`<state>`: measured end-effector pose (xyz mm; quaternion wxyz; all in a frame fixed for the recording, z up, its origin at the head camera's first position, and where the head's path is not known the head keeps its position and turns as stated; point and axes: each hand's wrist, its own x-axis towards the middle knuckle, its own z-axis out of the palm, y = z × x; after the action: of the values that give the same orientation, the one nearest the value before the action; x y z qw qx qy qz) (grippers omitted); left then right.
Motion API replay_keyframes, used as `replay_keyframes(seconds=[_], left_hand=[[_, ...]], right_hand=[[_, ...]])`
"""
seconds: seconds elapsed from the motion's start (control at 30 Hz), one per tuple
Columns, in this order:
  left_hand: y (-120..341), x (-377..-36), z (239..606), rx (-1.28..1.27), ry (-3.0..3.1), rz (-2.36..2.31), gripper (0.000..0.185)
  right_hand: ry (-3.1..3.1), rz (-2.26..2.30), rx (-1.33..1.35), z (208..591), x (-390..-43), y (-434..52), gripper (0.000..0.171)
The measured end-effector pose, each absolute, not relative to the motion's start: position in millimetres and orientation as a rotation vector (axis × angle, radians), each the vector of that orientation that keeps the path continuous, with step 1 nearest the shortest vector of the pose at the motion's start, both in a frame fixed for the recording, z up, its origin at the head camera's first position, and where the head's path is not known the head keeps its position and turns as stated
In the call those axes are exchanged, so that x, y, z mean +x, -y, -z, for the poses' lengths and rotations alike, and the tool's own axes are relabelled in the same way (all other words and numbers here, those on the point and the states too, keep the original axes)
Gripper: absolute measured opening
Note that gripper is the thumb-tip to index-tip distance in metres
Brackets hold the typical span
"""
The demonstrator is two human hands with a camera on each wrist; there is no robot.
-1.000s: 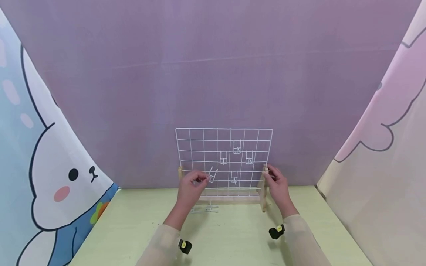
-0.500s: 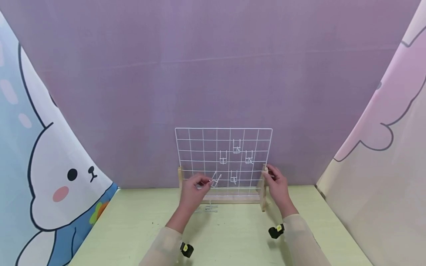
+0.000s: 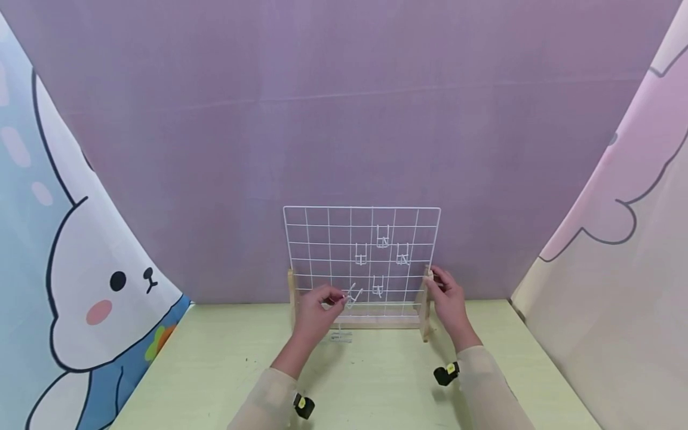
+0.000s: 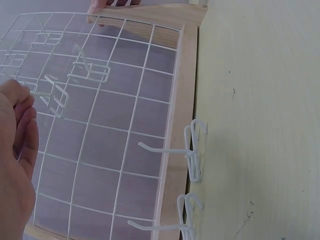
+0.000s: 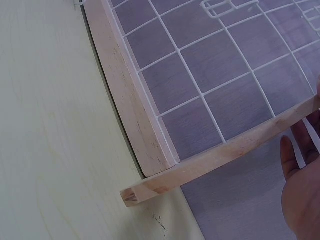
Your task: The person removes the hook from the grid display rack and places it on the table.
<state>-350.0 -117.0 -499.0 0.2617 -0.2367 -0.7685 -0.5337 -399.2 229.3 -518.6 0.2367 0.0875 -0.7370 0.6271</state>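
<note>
A white wire grid (image 3: 328,245) stands upright in a wooden stand (image 3: 376,323) at the table's far edge. Several white wire hooks (image 3: 381,237) hang on its right half. My left hand (image 3: 340,298) pinches another white hook (image 3: 353,295) against the grid's lower rows; the left wrist view shows this hook (image 4: 54,95) at my fingertips (image 4: 24,102). My right hand (image 3: 434,280) grips the stand's right post (image 3: 426,310). In the right wrist view, part of that hand (image 5: 300,170) lies behind the post (image 5: 225,150).
Loose white hooks (image 3: 340,337) lie on the pale green table (image 3: 376,382) in front of the stand, below my left hand; they also show in the left wrist view (image 4: 195,150). Purple and cartoon-printed cloth walls close in the back and sides.
My left hand has carried the pinched hook down and slightly right along the grid. The right hand has stayed on the post.
</note>
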Motion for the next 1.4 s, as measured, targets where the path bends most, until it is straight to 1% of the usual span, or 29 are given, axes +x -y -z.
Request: replay_keyframes(seconds=[0.1, 0.27, 0.4, 0.53, 0.77, 1.13, 1.4], left_hand=[[115, -350, 500, -0.643, 2.097, 1.439, 0.018], [112, -350, 505, -0.640, 2.142, 1.415, 0.015], [110, -349, 508, -0.642, 2.189, 1.391, 0.012], [107, -348, 511, -0.651, 2.222, 1.396, 0.011], [104, -347, 516, -0.626, 2.271, 1.429, 0.011], [101, -354, 528, -0.624, 2.328, 1.381, 0.011], [99, -355, 534, -0.639, 2.361, 1.333, 0.008]], right_hand=[[2.025, -1.731, 0.226, 515, -396, -228, 0.040], [2.014, -1.742, 0.247, 494, -377, -220, 0.038], [2.022, -1.728, 0.271, 487, -369, -218, 0.038], [2.021, -1.735, 0.270, 491, -373, -220, 0.038], [2.025, -1.733, 0.239, 515, -396, -229, 0.040], [2.005, -1.732, 0.256, 519, -398, -231, 0.039], [2.014, -1.729, 0.252, 520, -401, -231, 0.039]])
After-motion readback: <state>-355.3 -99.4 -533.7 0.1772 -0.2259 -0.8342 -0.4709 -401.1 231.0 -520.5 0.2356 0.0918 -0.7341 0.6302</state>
